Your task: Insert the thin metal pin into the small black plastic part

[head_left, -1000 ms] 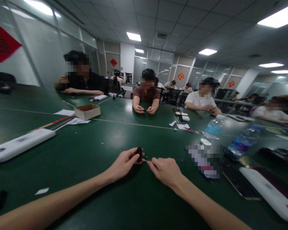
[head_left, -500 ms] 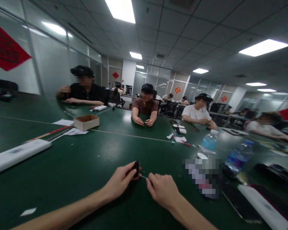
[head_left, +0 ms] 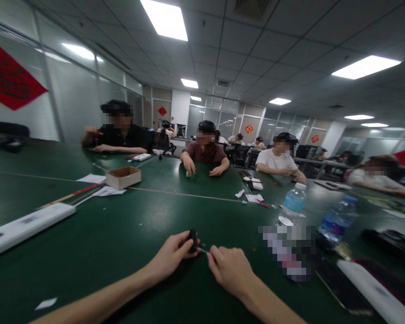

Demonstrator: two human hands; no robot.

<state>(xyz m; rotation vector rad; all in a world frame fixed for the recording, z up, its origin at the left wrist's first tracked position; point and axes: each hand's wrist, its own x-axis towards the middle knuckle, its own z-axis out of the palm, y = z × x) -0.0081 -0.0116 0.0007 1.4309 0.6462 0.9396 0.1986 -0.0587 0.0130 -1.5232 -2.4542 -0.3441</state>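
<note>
Black part [head_left: 192, 240] at its six o'clock side, the green table [head_left: 121, 243] spreads wide, with a water bottle [head_left: 293, 202] at two o'clock from that part. At eight o'clock, the left hand [head_left: 170, 257] pinches the part; at four, the right hand [head_left: 231, 270] grips a thin rod [head_left: 203, 250]. Whether its tip is inserted, I can't tell. A loose pinch could let the part twist, sending the rod skidding into the left hand.
</note>
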